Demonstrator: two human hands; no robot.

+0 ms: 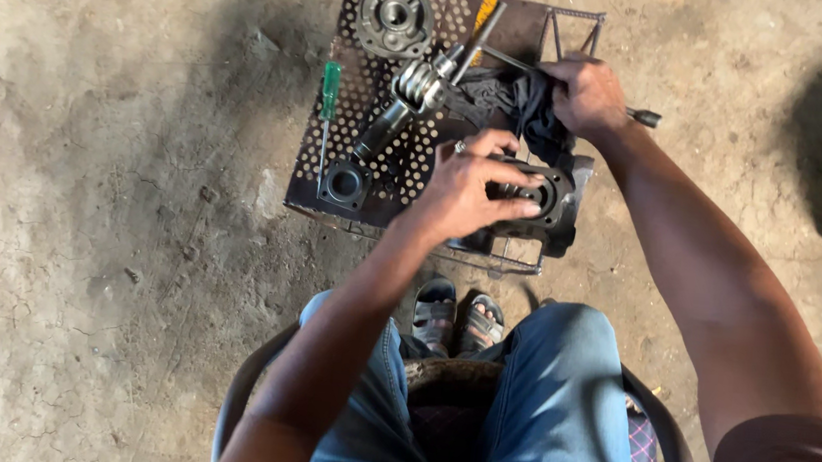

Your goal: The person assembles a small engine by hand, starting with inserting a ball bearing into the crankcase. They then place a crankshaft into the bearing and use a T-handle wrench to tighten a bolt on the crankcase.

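Seat: A person in blue jeans (514, 412) sits on a round-armed chair (671, 447) at the bottom centre of the frame, sandalled feet (458, 321) together on the cracked concrete floor (80, 229).

Left hand: The left hand (465, 191), a ring on one finger, lies spread over the top of a dark cast-metal housing with a round bore (545, 199) in the middle of the frame; its fingertips press on the rim of the bore, the grip loose rather than clenched.

Housing: It rests at the near right edge of a rusty perforated metal plate (337, 164) set on a low wire stand, just beyond the feet.

Right hand: The right hand (585, 92), higher and to the right of centre, is closed on a bunched dark cloth (523, 106) beside the upper end of the housing; a thin metal rod (643, 115) shows on both sides of the fist, and whether the fingers also hold it cannot be told.

Near left of plate: A small black ring-shaped part (345, 183) lies at the plate's near edge, with a green-handled screwdriver (328, 102) just left of it, pointing toward the person.

Centre of plate: A steel crankshaft with a dark shaft end (409, 95) lies slantwise, touching the cloth at its upper end.

Far edge: A round grey flanged cover with bolt holes (394, 16) sits at the plate's upper left corner; a yellow-handled tool (485, 12) pokes out at top centre.
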